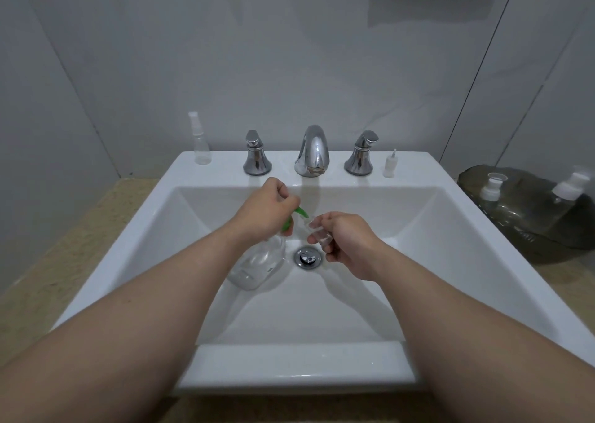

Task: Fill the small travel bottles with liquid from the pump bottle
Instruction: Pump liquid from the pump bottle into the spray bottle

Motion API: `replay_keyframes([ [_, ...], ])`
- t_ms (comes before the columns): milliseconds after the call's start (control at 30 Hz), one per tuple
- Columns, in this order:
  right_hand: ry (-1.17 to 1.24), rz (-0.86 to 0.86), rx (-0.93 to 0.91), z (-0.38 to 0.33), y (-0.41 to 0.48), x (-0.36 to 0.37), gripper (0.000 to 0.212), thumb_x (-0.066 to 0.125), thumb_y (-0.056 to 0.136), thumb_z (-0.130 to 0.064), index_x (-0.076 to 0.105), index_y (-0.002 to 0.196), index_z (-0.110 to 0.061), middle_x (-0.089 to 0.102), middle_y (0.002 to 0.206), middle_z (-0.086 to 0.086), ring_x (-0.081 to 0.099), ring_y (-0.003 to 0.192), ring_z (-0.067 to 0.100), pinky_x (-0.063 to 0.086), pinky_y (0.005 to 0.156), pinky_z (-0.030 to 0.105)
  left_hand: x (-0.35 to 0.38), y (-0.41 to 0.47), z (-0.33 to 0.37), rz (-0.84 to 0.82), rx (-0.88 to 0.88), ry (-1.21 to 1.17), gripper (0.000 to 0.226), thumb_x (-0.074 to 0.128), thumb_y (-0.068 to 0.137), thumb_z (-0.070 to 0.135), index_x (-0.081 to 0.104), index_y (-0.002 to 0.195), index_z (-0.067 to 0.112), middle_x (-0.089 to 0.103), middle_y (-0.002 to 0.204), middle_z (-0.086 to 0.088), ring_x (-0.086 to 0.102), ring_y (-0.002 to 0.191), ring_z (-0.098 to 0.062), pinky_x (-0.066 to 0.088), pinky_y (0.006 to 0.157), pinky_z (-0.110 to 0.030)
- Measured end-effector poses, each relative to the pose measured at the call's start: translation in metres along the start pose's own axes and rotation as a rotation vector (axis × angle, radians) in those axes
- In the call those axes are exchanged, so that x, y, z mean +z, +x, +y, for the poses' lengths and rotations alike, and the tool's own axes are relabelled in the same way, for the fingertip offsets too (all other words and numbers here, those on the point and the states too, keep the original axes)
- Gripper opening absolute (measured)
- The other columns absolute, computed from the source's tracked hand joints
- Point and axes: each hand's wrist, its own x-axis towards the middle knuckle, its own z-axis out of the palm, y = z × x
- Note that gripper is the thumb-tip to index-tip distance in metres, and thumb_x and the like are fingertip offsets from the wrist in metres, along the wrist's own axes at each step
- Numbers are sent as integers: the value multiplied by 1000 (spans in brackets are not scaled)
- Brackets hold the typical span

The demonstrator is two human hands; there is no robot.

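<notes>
In the head view, the pump bottle [257, 265] is being held tilted within the sink [289, 368] basin by the left grip [270, 210], which is being curled round the green pump head [301, 211], apparently so the spout is being aimed at the small travel bottle [317, 232]. That clear bottle is being pinched by the curled right grip [344, 245] just beside the spout, above the drain [308, 256], likely so spills are being caught.
</notes>
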Motion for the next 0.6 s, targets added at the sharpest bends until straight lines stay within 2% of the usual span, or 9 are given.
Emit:
replay_keyframes([
  [233,-2,1,16,1,0,1,30,37,98,-2,65,92,-12,65,68,5,37,54,16,34,54,28,0,1,-2,-9,35,27,11,52,99,24,43,99,17,74,70,-12,51,55,-19,38,50,-30],
  [300,-11,7,12,0,0,0,30,38,98,-3,66,94,-12,67,70,5,39,55,17,35,54,28,0,1,-2,-4,33,38,15,53,100,29,44,97,17,75,70,-9,52,54,-15,39,55,-31],
  [467,-11,24,18,-1,0,-4,27,42,99,-8,69,97,-14,71,74,4,41,59,17,35,55,29,3,0,-3,17,23,30,37,51,101,54,44,94,18,73,62,-2,60,60,-16,43,63,-35],
  [600,-14,27,27,0,0,-5,26,44,98,-10,70,98,-15,71,75,3,41,61,17,35,55,29,4,-1,-3,21,24,38,39,50,101,56,44,93,18,72,61,-1,62,60,-16,43,65,-35],
])
